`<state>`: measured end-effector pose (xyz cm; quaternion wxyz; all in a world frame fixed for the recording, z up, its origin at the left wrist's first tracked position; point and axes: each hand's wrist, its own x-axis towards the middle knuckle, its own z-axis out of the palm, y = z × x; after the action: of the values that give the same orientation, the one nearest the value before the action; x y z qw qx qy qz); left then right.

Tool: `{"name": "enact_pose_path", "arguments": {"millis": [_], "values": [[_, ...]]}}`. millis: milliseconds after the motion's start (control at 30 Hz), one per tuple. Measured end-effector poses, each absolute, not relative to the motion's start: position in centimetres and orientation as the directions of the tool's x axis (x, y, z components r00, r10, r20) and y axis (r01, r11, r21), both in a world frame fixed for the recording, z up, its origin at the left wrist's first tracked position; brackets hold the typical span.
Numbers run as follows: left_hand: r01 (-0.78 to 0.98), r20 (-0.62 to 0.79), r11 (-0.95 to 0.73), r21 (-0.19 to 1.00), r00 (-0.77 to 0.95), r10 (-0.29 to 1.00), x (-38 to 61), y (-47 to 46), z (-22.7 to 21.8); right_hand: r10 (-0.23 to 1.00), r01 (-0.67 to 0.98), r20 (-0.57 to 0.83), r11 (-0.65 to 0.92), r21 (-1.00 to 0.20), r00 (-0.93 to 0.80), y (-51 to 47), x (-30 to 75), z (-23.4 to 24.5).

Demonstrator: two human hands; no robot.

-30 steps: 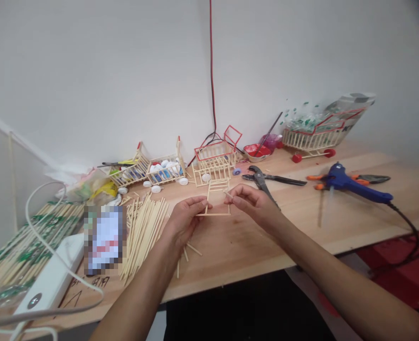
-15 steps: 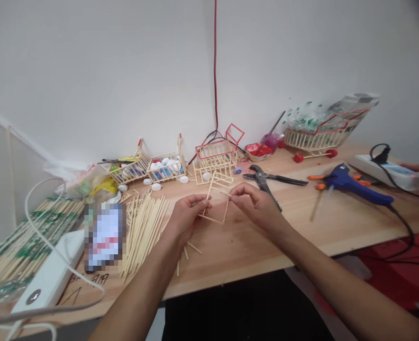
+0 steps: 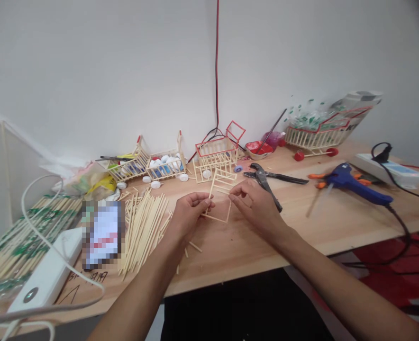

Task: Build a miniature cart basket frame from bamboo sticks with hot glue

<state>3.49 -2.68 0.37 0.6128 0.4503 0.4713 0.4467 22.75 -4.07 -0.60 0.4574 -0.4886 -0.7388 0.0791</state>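
A small frame of thin wooden sticks (image 3: 217, 218) is held up between my hands over the middle of the table. My left hand (image 3: 191, 208) pinches its left upright between thumb and fingers. On the other side, my right hand (image 3: 250, 201) has its fingertips closed at the frame's right side, by the end of a crossbar stick; the exact grip is partly hidden. Several crossbars show in the frame's upper part. Just behind it stands a stick-built cart with a red-painted rim (image 3: 214, 149). Loose sticks (image 3: 143, 232) lie in a pile left of my left hand.
Black-handled pliers (image 3: 262, 182) and a blue glue gun (image 3: 355, 184) lie to the right, near a white power strip (image 3: 390, 170). Two stick carts with white wheels (image 3: 165, 166) and a red paint dish (image 3: 258, 149) stand along the wall. A phone (image 3: 104, 234) lies left.
Both hands keep hold of the stick frame, with only slight movement. The other person's hand by the power strip at the right has gone from view.
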Motion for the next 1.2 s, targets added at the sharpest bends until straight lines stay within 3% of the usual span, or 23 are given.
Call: {"name": "enact_pose_path", "arguments": {"millis": [1200], "values": [[-0.122,-0.159,0.183,0.975,0.184,0.97,3.68,-2.81,0.22,0.824,0.675,0.555,0.472,-0.567,-0.11,-4.0,22.33,-0.79]]}}
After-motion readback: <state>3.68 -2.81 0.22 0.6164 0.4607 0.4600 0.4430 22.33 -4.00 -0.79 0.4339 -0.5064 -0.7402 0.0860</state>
